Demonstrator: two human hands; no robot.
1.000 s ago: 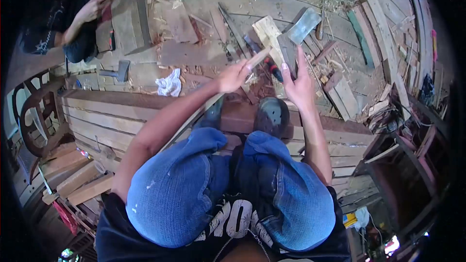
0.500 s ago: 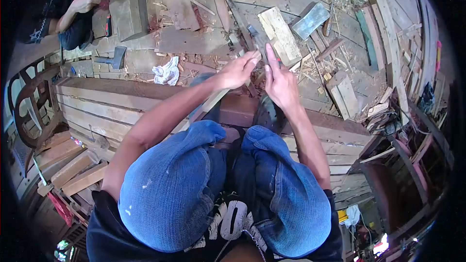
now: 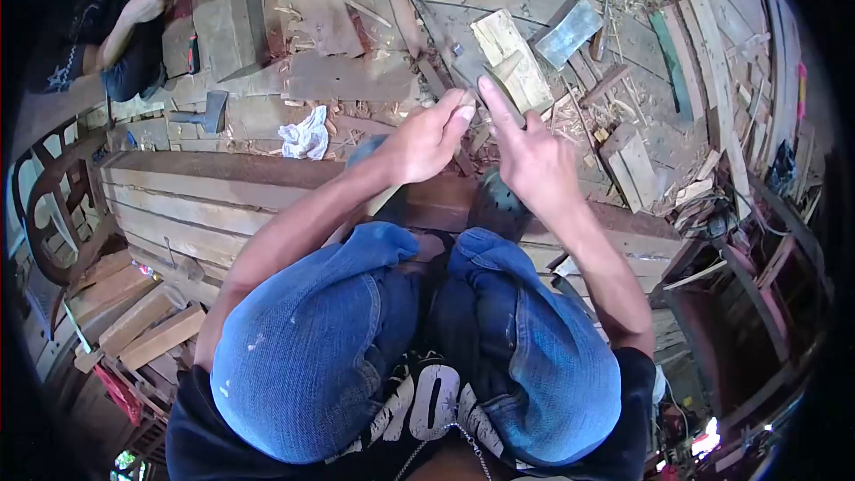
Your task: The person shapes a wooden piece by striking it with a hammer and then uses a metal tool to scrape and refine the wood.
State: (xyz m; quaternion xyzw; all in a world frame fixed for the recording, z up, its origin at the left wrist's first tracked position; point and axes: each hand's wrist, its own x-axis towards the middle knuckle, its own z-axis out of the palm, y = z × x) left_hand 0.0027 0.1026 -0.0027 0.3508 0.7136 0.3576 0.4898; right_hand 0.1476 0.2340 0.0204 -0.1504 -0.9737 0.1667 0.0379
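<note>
My left hand (image 3: 427, 144) is closed around a pale wooden strip (image 3: 392, 203), which runs down between my knees. Just to the right, my right hand (image 3: 533, 156) grips a tool with a dark blade (image 3: 500, 89), its index finger stretched along it. The fingertips of both hands are close together. Beyond them a pale wood block (image 3: 512, 58) lies on the floor, with a metal-faced block (image 3: 570, 34) at its upper right. How the blade meets the strip is too small to tell.
A hatchet (image 3: 212, 113) and a white cloth (image 3: 305, 134) lie to the left. A co-worker's hand (image 3: 150, 2) is at the upper left by a thick beam (image 3: 230, 18). A long timber (image 3: 187, 205) crosses before my knees. Offcuts (image 3: 629, 169) lie at right.
My right hand has moved slightly right and towards me, its forearm swinging outward. The tool's blade has turned and now lies across the pale block's edge. My left hand has shifted slightly.
</note>
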